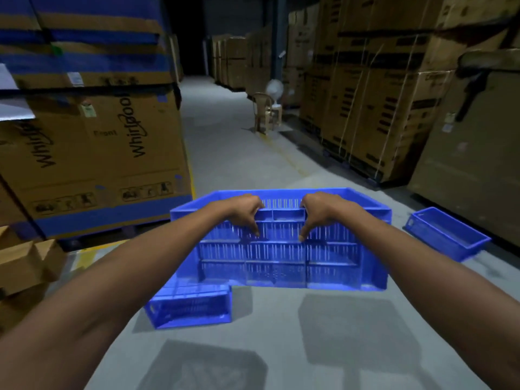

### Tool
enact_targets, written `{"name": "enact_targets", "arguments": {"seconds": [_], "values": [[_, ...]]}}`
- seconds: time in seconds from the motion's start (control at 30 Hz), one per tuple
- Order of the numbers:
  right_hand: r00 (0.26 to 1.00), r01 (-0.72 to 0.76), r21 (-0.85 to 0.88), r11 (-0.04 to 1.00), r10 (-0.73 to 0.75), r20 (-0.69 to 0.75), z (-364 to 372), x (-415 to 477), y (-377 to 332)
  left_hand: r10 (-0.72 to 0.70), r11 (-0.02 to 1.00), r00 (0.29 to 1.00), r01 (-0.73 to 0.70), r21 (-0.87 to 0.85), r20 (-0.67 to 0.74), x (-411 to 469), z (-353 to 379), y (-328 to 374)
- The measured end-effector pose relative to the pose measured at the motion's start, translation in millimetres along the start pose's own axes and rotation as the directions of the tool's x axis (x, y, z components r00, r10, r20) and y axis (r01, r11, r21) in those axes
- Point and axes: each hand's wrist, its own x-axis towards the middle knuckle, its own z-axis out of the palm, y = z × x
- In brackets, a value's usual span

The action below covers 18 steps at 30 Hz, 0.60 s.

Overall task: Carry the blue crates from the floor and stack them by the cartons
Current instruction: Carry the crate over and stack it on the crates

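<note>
A large blue slotted crate (281, 257) hangs above the floor in front of me, its near wall facing the camera. My left hand (244, 212) and my right hand (318, 211) both grip its near rim, fingers curled inside and thumbs pressed on the outer wall. A second blue crate (188, 308) stands on the floor below and to the left, partly hidden by the held one. A third blue crate (447, 235) lies on the floor at the right. Tall brown cartons (92, 153) with blue bands rise at the left.
More stacked cartons (374, 108) line the right side of the aisle. Small open cardboard boxes (25, 266) sit at the near left. A plastic chair (263, 111) with a fan beside it stands further down the grey concrete aisle (225, 153).
</note>
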Motion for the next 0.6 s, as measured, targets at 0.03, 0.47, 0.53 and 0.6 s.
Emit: {"name": "enact_targets", "arguments": {"seconds": [0.03, 0.47, 0.53, 0.6], "values": [[0.999, -0.033, 0.013, 0.999, 0.033, 0.014, 2.1, -0.9, 10.8, 0.015, 0.999, 1.000, -0.015, 0.043, -0.002, 12.3, -3.5, 12.0], [0.887, -0.313, 0.045, 0.949, 0.309, -0.344, 63.2, 17.8, 149.5, 0.218, 0.886, 0.944, -0.085, 0.456, -0.249, 161.8, 11.6, 110.4], [0.864, -0.344, 0.024, 0.939, 0.326, -0.383, 57.3, 33.5, 171.8, 0.243, 0.887, 0.929, -0.096, 0.452, -0.280, 194.3, 7.5, 112.5], [0.845, -0.375, 0.016, 0.927, 0.349, -0.405, 49.0, 53.6, 196.1, 0.271, 0.885, 0.912, -0.111, 0.452, -0.307, 231.7, -1.6, 113.2]]}}
